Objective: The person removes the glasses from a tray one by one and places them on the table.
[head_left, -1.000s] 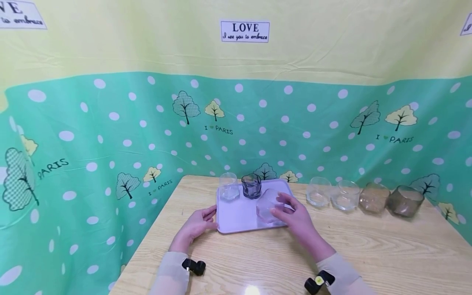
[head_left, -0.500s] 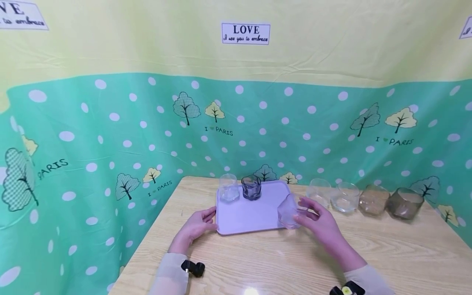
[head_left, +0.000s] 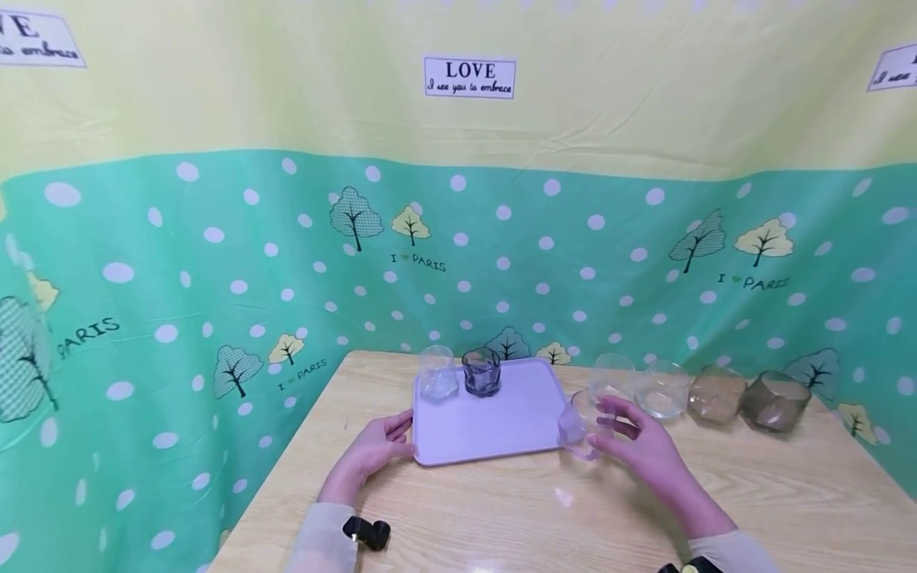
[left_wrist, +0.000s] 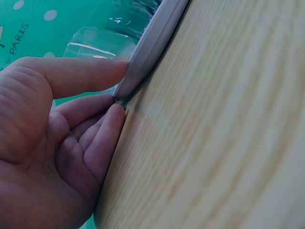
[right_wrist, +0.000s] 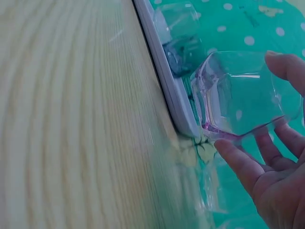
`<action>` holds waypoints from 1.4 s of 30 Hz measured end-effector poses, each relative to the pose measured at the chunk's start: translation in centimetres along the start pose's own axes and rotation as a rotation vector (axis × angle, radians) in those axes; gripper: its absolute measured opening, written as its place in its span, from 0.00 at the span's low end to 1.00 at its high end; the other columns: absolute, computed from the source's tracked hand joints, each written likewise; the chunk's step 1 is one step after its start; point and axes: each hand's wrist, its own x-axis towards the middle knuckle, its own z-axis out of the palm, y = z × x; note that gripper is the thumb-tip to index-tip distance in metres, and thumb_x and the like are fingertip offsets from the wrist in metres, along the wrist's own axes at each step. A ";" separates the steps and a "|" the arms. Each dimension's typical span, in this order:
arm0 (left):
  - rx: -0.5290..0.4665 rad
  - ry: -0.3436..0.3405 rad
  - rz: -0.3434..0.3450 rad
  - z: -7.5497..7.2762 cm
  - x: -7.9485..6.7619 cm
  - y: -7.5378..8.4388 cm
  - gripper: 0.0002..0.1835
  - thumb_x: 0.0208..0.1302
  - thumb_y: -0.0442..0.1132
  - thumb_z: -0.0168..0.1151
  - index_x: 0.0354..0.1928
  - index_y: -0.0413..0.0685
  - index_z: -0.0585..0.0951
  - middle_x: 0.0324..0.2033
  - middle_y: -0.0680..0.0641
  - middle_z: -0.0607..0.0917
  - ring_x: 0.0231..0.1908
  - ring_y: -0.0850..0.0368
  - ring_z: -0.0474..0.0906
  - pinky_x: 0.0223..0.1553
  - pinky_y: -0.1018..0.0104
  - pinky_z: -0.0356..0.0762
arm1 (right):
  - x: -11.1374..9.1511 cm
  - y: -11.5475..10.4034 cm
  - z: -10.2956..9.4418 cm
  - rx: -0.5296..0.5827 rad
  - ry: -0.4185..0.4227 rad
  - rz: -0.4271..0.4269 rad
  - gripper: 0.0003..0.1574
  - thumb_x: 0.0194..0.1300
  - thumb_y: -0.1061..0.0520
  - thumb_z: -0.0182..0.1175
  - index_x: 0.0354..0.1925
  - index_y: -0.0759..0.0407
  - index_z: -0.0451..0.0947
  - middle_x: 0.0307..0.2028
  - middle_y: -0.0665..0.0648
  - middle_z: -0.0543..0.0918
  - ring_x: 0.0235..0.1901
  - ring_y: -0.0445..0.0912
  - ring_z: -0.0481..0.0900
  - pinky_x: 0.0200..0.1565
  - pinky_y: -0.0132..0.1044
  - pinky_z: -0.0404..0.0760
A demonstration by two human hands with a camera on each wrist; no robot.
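Note:
My left hand (head_left: 368, 452) pinches the left edge of a lilac tray (head_left: 487, 430), the thumb on its rim and the other fingers low against its side in the left wrist view. With thumb and fingers, my right hand (head_left: 645, 446) holds a clear faceted glass tumbler (right_wrist: 243, 95) at the tray's right edge. The tumbler is tilted, its base toward the tray, and overlaps the rim in the head view. Toward the tray's back left stand a clear glass (head_left: 438, 378) and a smoky grey glass (head_left: 481, 372).
Right of the tray, a row of glasses stands on the wooden table (head_left: 458, 517): a clear one (head_left: 609, 372), another clear glass (head_left: 662, 390), an amber glass (head_left: 716, 395) and a dark brown glass (head_left: 776, 402). A green patterned curtain (head_left: 401, 318) hangs right behind the table.
My right hand has carried the clear tumbler rightward, from over the tray to its right edge. My left hand has stayed at the tray's left edge. The head view has shifted slightly.

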 end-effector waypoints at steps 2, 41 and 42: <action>0.004 0.004 -0.004 -0.1 -0.1 -0.1 0.44 0.58 0.27 0.75 0.77 0.33 0.69 0.76 0.35 0.71 0.73 0.36 0.71 0.73 0.47 0.72 | 0.1 0.2 -0.4 -0.010 0.001 -0.002 0.50 0.65 0.54 0.78 0.78 0.62 0.66 0.73 0.65 0.73 0.69 0.63 0.76 0.54 0.27 0.86; -0.044 -0.009 0.040 -0.1 0.2 -0.7 0.43 0.55 0.23 0.74 0.75 0.27 0.69 0.75 0.31 0.70 0.73 0.33 0.69 0.73 0.46 0.73 | 0.6 3.6 -4.7 -0.077 -0.003 0.038 0.55 0.65 0.57 0.76 0.80 0.67 0.58 0.75 0.72 0.68 0.71 0.69 0.71 0.55 0.25 0.83; -0.046 -0.011 0.039 -0.1 0.2 -0.7 0.43 0.55 0.23 0.74 0.75 0.27 0.69 0.75 0.31 0.70 0.73 0.33 0.69 0.73 0.46 0.72 | 0.5 3.6 -4.7 -0.074 -0.005 0.039 0.55 0.65 0.57 0.76 0.80 0.67 0.58 0.75 0.72 0.68 0.71 0.69 0.71 0.55 0.25 0.83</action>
